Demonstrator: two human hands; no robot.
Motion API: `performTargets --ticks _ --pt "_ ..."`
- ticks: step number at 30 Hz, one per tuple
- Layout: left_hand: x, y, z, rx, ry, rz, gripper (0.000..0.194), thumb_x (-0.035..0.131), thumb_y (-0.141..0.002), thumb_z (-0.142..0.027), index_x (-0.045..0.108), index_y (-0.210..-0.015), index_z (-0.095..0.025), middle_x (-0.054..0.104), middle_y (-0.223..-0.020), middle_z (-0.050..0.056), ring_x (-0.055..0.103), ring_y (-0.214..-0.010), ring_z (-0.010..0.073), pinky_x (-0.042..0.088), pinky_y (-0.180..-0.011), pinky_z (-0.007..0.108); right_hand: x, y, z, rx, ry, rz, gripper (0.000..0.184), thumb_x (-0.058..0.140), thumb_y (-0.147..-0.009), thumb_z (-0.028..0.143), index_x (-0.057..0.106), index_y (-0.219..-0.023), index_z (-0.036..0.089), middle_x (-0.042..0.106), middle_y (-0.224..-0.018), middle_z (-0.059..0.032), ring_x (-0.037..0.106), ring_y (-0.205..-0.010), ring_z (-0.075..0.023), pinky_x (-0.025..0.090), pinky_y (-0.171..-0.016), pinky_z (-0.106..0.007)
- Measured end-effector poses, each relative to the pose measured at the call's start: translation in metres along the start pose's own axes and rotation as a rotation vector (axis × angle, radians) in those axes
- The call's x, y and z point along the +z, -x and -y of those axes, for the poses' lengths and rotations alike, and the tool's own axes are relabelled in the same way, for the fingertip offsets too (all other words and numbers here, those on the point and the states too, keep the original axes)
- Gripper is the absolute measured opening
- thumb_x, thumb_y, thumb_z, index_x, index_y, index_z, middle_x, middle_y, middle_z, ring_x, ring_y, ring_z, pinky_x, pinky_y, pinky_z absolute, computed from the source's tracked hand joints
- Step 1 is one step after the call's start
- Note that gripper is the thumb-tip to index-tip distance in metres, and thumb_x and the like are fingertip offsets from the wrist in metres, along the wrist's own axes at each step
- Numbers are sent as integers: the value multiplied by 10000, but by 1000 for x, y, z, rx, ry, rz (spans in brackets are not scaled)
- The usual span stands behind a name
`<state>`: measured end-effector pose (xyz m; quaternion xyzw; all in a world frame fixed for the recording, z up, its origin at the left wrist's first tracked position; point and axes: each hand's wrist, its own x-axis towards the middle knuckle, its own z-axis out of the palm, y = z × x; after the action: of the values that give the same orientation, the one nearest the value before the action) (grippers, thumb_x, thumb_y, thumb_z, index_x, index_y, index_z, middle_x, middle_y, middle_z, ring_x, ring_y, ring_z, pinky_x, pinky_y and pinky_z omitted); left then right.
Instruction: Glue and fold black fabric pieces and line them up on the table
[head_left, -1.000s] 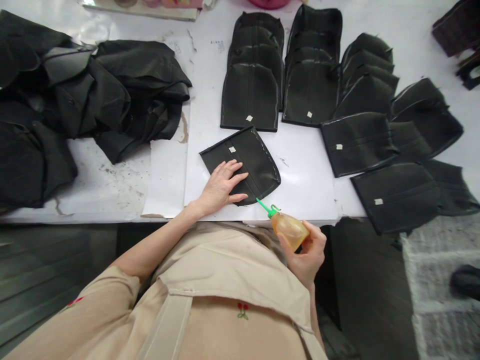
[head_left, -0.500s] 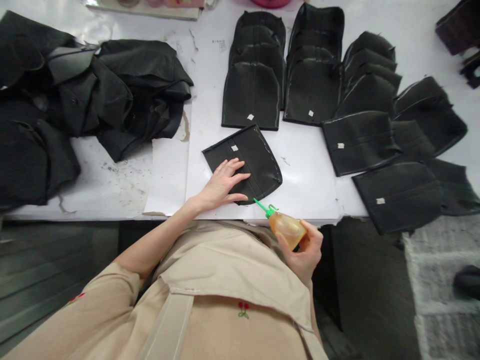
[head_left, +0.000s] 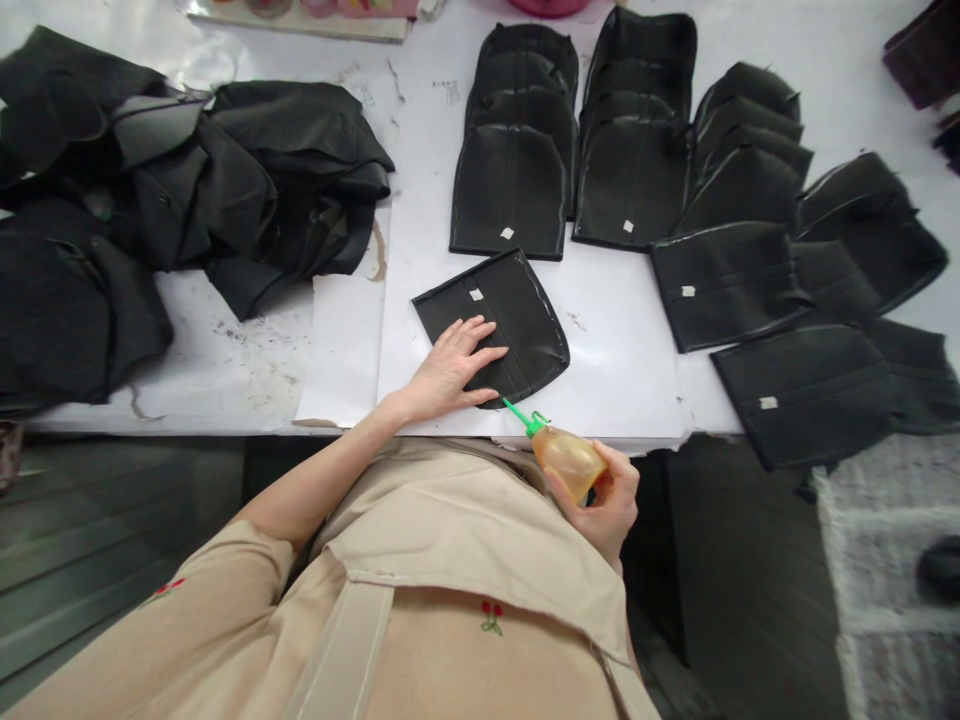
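A black leather-like piece with a curved edge and a small white tag lies at a slant on the white table. My left hand rests on it with fingers spread flat. My right hand is wrapped round a squeeze bottle holding amber liquid. The bottle's green nozzle points up and left, its tip at the near curved edge of the black piece, close to my left thumb. Whether the tip touches the edge, I cannot tell.
Overlapping stacks of similar black pieces stand behind and to the right, some overhanging the front edge. On the left is a heap of black material. A tray with containers and a pink bowl are at the back.
The bottle has shifted slightly left along the near edge of the black piece. My left hand stays flat on that piece. The whole view has moved a little.
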<state>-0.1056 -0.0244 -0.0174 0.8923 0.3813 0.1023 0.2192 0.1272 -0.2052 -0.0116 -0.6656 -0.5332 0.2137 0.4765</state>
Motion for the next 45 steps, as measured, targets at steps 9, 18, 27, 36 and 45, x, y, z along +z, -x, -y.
performTargets --ticks 9,18,27,36,45 --pt "-1 1 2 -8 28 8 606 731 -859 -439 566 -1391 -198 377 -1580 186 289 -1506 349 235 -1220 608 7 6 -2 20 -11 30 652 854 -719 362 517 -1263 242 629 -1132 -76 662 -1021 -261 600 -822 -416" --pt "-14 2 12 73 53 110 686 795 -808 -299 531 -1435 -216 343 -1605 186 252 -1521 355 239 -1220 614 9 8 -3 19 -31 57 655 856 -715 363 518 -1266 252 627 -1120 -64 658 -1000 -255 588 -795 -393" --pt "-16 1 11 93 38 126 710 799 -790 -243 524 -1443 -201 334 -1605 199 248 -1520 366 240 -1225 602 24 12 -3 76 -32 -38 672 854 -703 403 530 -1267 235 623 -1108 -64 661 -1005 -258 592 -791 -386" --pt "-19 1 8 66 65 115 668 791 -796 -227 551 -1419 -228 358 -1602 170 279 -1510 355 262 -1218 603 14 11 -6 63 -31 45 644 853 -711 401 542 -1248 231 640 -1131 -79 665 -1036 -272 606 -817 -409" --pt "-17 -3 -7 36 -71 104 596 767 -828 -282 581 -1384 -178 407 -1560 195 348 -1466 368 323 -1191 568 -6 -2 7 149 -50 -93 620 856 -723 345 550 -1245 213 620 -1139 -89 669 -1013 -251 617 -810 -399"
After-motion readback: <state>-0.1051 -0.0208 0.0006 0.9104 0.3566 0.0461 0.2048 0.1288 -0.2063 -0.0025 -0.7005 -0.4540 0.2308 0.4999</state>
